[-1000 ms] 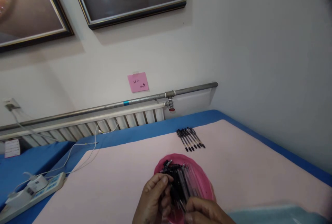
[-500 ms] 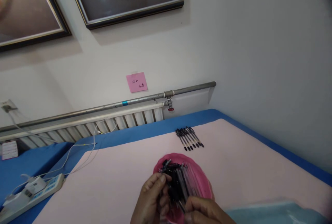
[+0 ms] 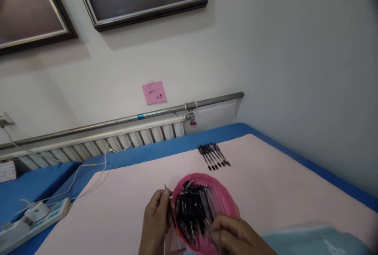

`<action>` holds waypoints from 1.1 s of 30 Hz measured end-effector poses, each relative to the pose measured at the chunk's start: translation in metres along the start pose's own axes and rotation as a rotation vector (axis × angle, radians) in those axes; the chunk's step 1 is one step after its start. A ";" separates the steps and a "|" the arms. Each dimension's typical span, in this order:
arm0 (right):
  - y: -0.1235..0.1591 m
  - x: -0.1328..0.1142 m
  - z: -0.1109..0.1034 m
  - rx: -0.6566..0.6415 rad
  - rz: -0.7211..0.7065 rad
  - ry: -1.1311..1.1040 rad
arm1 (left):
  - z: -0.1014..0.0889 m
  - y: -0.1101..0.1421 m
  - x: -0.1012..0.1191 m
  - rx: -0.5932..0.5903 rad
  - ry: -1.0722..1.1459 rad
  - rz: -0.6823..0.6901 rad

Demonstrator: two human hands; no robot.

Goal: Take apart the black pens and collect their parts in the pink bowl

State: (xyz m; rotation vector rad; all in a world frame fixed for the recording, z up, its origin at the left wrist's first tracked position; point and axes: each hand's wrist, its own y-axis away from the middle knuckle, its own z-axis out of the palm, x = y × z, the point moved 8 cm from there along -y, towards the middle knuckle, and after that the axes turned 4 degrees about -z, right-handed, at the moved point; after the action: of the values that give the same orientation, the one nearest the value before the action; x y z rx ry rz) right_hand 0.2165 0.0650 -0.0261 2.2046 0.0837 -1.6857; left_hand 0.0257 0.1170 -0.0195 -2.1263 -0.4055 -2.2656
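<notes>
A pink scalloped bowl (image 3: 228, 196) holds black pen caps (image 3: 184, 205) and clear pen barrels (image 3: 211, 198). At the bowl's left rim, my left hand (image 3: 156, 217) is closed on a thin pen refill (image 3: 165, 186), its pointed tip sticking up past the thumb; a dark length shows below the fingers. My right hand (image 3: 232, 233) reaches over the bowl's lower right side, fingers pinched together beside the clear barrels. Blur hides what they hold. Behind the bowl, several capped pens (image 3: 213, 156) lie side by side in a row.
The pink sheet (image 3: 124, 200) covers a blue table (image 3: 174, 144). A light-blue plastic bag (image 3: 313, 241) lies at the lower right. On the left are a power strip (image 3: 51, 219) with plugs and white cables. A radiator (image 3: 141, 136) and pipe run along the wall.
My left hand has moved left, out from over the bowl to its rim, uncovering the black caps. My right hand stays low over the right side of the bowl. The view has shifted slightly.
</notes>
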 end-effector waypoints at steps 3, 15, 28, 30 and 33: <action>-0.002 0.001 0.002 -0.021 -0.012 -0.014 | 0.009 0.002 0.000 -0.036 -0.125 0.026; -0.001 0.000 -0.001 0.018 -0.041 -0.033 | 0.023 0.016 0.003 -0.194 -0.129 -0.042; -0.001 -0.001 -0.001 -0.003 -0.038 -0.067 | 0.016 0.042 -0.014 -0.380 -0.777 -0.219; -0.001 -0.003 -0.002 -0.010 -0.046 -0.058 | 0.016 0.044 -0.012 -0.370 -0.784 -0.213; -0.001 -0.006 -0.001 -0.029 -0.058 -0.053 | 0.016 0.043 -0.009 -0.392 -0.722 -0.186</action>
State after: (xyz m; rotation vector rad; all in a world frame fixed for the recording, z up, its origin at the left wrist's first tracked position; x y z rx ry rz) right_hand 0.2156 0.0673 -0.0206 2.1545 0.1593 -1.7616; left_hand 0.0503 0.0775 -0.0199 -3.2093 -0.1611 -1.6641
